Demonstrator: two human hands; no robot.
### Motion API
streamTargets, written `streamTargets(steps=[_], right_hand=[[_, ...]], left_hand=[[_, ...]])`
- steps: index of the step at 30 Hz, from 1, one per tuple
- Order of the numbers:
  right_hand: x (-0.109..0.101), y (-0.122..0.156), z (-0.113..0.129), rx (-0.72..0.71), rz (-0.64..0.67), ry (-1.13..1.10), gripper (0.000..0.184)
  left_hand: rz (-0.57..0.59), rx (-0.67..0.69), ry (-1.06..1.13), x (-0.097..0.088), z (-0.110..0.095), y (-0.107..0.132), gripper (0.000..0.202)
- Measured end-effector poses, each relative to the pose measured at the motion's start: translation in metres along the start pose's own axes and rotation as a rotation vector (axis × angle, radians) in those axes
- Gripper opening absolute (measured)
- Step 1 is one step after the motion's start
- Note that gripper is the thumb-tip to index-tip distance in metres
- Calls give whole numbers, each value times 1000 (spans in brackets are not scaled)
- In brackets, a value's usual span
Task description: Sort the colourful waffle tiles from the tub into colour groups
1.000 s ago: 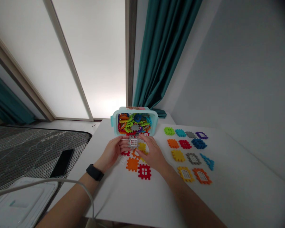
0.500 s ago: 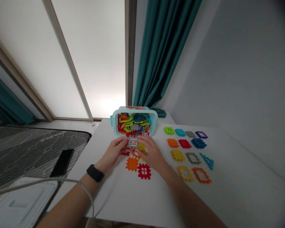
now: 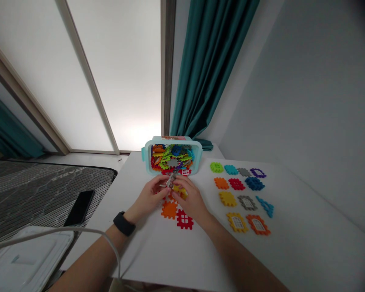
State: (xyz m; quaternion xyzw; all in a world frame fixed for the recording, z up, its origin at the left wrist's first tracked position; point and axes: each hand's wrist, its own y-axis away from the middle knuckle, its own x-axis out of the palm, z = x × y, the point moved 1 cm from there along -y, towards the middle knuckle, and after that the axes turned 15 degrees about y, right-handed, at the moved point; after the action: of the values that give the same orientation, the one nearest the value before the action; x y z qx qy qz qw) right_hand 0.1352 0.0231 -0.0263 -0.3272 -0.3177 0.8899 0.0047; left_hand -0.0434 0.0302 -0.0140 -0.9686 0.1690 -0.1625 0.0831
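A grey interlocking tile (image 3: 170,180) is held between both my hands above the table, just in front of the bin. It is turned nearly edge-on, and a white part sticks out at its left. My left hand (image 3: 148,195) has its fingers curled round the left side, and my right hand (image 3: 192,199) pinches the right side. Beneath them lie an orange tile (image 3: 169,210), a red window tile (image 3: 185,219) and a yellow tile (image 3: 181,190), partly covered by my fingers.
A pale teal bin (image 3: 198,143) full of colourful tiles stands behind my hands. Several tile stacks, such as a yellow one (image 3: 227,198) and an orange window tile (image 3: 258,224), sit in rows at right. A phone (image 3: 79,207), white lid (image 3: 33,255) and cable (image 3: 88,230) are at left.
The grey tile has turned from facing me to nearly edge-on. My left hand has shifted slightly right, and its fingers have curled further round the tile.
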Motion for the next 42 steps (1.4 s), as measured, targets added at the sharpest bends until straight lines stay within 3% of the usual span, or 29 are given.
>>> streamTargets(steps=[6, 12, 15, 20, 26, 30, 34, 37, 42], right_hand=[[0, -1, -1, 106, 79, -173, 28], [-2, -5, 2, 286, 204, -535, 23], [2, -4, 4, 403, 233, -642, 23], [8, -2, 7, 548, 184, -697, 30], [11, -2, 6, 629, 152, -713, 32], [6, -4, 5, 537, 142, -579, 23], [1, -5, 5, 420, 268, -371, 14], [-2, -5, 5, 362, 332, -272, 9], [-7, -6, 6, 347, 317, -224, 12]], left_hand=[[40, 38, -7, -1, 2, 0, 30], [76, 337, -460, -1, -7, 1, 9], [141, 399, -598, 1, -8, 3, 13], [203, 415, -650, 0, -4, 4, 21], [152, 369, -539, 1, 0, 4, 31], [69, 192, -316, 2, 3, 4, 41], [21, 99, -203, 0, 4, 1, 43], [28, 43, -228, -2, 2, 0, 38], [89, -79, -155, 2, 1, 0, 30]])
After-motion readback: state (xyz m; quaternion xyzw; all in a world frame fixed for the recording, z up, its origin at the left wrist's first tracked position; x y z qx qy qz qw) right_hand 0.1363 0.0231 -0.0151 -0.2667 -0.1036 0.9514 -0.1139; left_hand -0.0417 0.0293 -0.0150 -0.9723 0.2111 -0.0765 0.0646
